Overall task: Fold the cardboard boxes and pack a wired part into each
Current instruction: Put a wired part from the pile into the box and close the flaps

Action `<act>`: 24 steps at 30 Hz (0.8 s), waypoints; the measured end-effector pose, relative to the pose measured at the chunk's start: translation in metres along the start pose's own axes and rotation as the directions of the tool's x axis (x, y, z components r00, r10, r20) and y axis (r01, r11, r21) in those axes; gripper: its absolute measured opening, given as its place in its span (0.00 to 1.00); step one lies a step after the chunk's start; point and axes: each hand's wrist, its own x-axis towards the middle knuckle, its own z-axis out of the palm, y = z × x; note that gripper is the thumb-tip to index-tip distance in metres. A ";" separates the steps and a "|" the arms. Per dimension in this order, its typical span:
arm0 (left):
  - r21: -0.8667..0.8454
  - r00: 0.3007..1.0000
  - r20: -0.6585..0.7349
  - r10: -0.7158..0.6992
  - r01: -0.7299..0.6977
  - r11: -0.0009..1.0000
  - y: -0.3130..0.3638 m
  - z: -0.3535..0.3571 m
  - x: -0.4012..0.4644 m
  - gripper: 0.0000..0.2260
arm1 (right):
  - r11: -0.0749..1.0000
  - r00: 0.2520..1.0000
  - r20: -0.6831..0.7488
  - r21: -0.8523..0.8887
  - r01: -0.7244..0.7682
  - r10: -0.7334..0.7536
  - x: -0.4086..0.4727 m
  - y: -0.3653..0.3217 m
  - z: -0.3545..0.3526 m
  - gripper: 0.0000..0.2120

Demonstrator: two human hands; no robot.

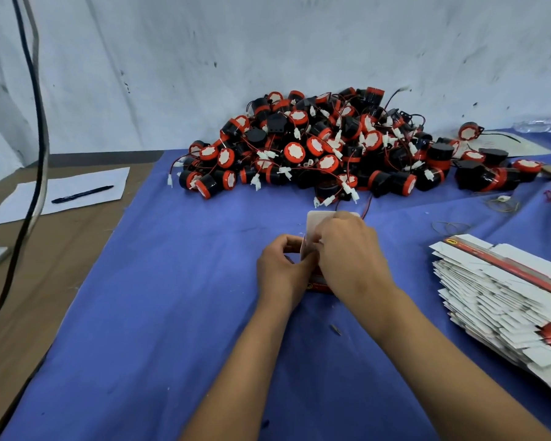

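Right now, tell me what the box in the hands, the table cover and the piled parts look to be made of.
Box: thin card, white inside, printed red outside; it bends at creases under both hands.
Table cover: woven cloth, matte blue; it wrinkles and drapes at the edge.
Piled parts: probably moulded plastic, glossy black bodies with red rims, thin red and black wires, white plugs.

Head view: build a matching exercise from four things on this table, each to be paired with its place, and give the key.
Things:
1. pen
2. stack of flat boxes
3. pile of wired parts
4. box being folded

Places:
A. against the back wall, on the blue cloth
B. between the left hand and the right hand
C. on a white sheet of paper, far left
D. at the right edge of the table

Pairs: 1-C, 2-D, 3-A, 4-B
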 end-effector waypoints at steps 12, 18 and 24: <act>-0.005 1.000 0.002 -0.013 0.013 1.000 -0.001 0.001 -0.001 0.04 | 0.996 0.999 0.020 -0.086 0.028 -0.026 -0.003 -0.002 0.017 0.08; -0.138 0.958 0.286 -0.008 0.049 0.989 -0.001 -0.019 0.001 0.11 | 1.000 0.989 0.150 -0.001 -0.012 0.012 0.010 0.007 0.013 0.12; -0.154 0.914 0.402 0.057 0.006 0.988 -0.005 -0.027 0.001 0.21 | 0.999 0.999 -0.033 0.041 0.026 -0.025 -0.007 0.017 0.027 0.12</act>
